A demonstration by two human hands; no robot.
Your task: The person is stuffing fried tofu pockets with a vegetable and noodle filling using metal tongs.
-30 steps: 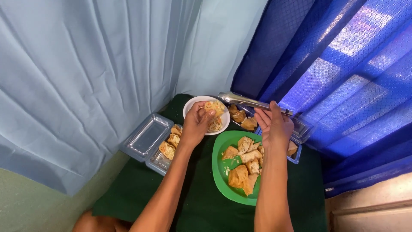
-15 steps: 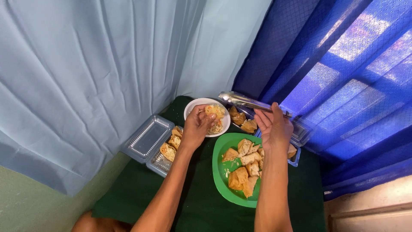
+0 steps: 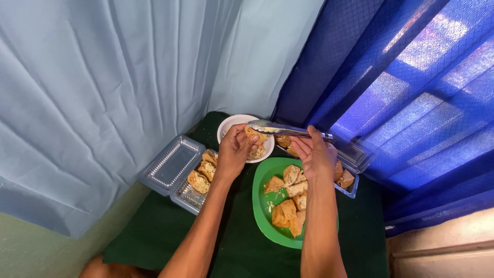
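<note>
My left hand (image 3: 232, 150) pinches a golden fried pastry (image 3: 253, 135) just above a small white plate (image 3: 230, 124), which holds another piece (image 3: 256, 152). My right hand (image 3: 315, 154) grips metal tongs (image 3: 288, 132) that lie across the plate's far side, their tip beside the held pastry. Below both hands, a green plate (image 3: 263, 208) carries several fried pastries (image 3: 286, 212).
An open clear plastic box (image 3: 172, 163) at the left holds pastries (image 3: 206, 170) in its near half. A second clear box (image 3: 356, 158) at the right also holds pastries. Everything stands on a dark green cloth (image 3: 242, 252), with a pale blue curtain (image 3: 103, 77) and a dark blue curtain (image 3: 391, 77) close behind.
My left hand has lifted a pastry off the white plate. The tongs in my right hand have swung left, over the plate.
</note>
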